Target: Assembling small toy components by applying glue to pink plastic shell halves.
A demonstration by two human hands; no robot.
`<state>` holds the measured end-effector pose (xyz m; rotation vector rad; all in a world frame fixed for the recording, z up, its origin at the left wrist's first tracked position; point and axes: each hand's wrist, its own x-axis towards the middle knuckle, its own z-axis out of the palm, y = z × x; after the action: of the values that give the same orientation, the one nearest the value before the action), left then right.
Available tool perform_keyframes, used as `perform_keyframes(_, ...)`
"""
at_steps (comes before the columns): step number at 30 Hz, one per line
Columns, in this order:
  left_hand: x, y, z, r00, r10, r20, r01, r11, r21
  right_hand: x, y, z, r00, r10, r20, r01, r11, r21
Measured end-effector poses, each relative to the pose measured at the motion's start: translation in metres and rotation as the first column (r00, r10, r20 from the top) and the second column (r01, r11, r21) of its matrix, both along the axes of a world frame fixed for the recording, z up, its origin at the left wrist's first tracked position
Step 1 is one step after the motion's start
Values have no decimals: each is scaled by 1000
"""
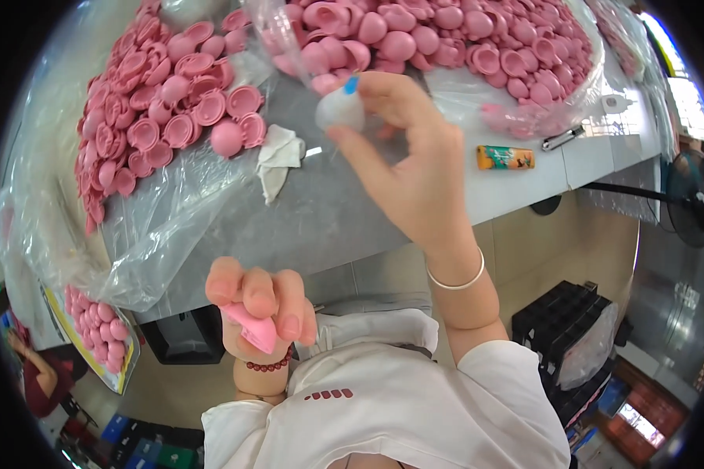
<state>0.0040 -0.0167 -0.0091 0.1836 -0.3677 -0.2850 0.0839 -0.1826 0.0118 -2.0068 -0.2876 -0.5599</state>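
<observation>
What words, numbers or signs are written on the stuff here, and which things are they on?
No text here is clear enough for me to quote.
Small orange and teal item on the table: small printing, too blurred to quote.
White shirt: a row of dark red marks, no word I can make out.
Pink piece in the left hand: no lettering I can make out.

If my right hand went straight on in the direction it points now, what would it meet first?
Probably the pink heap straight beyond, near its left end; the white object in the right hand would lead. Depth is unclear; it might pass above.
</observation>
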Motion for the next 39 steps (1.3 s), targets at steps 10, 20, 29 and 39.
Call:
perform_keyframes(10,-2,-9,-8,985,-138,-107,112,969,-219,-3,-11,-3,991,-48,127,58,996,-71)
perform_keyframes(20,-1,7,1,995,-99,15,100,983,-155,-305,-234,-310,603,-294,-741,-291,784,-548)
perform_keyframes(29,-5,1,-3,994,-84,-69,82,996,-38,-197,-207,-204,532,-791,-304,663,612,-431)
perform_keyframes(39,-22,-18,0,977,31,-211,13,978,208,45,-114,30,967,-53,249,212,710,-671)
